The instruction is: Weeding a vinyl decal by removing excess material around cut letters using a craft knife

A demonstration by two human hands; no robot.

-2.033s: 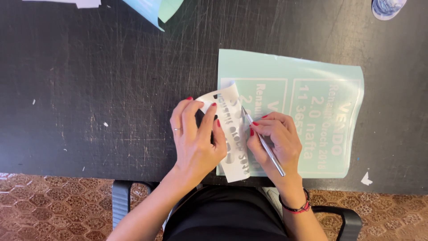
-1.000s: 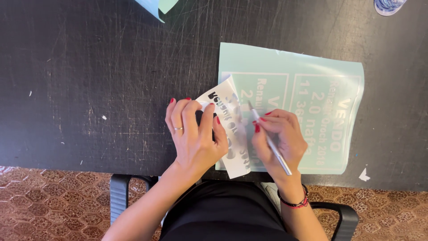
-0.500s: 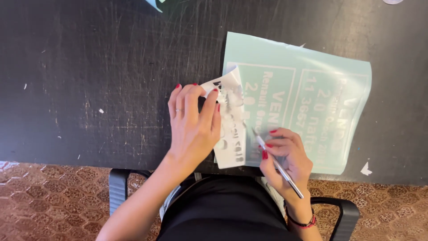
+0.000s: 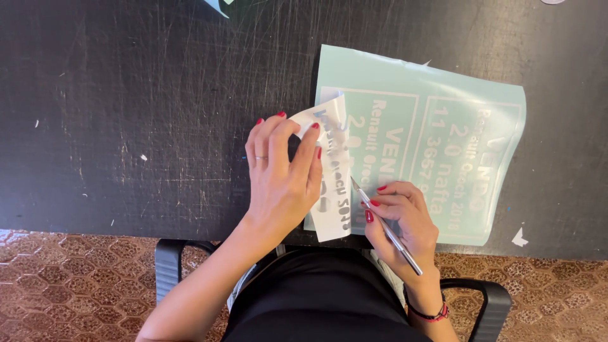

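A pale green vinyl sheet (image 4: 443,114) with cut lettering lies on the black table (image 4: 126,114). My left hand (image 4: 282,174) grips a peeled strip of the vinyl (image 4: 335,209), folded back over the sheet's left edge so its white underside shows. My right hand (image 4: 402,212) holds a thin metal craft knife (image 4: 387,229) like a pen. The blade tip touches the sheet right beside the peeled strip, near the table's front edge.
A small white scrap (image 4: 519,237) lies on the table at the front right. Another green sheet corner (image 4: 218,5) shows at the top edge. The table is scratched. Black chair armrests (image 4: 168,259) and a patterned floor (image 4: 76,285) lie below the table edge.
My right hand with the knife has moved down toward the table's front edge. My left hand has kept hold of the strip, which is peeled further back.
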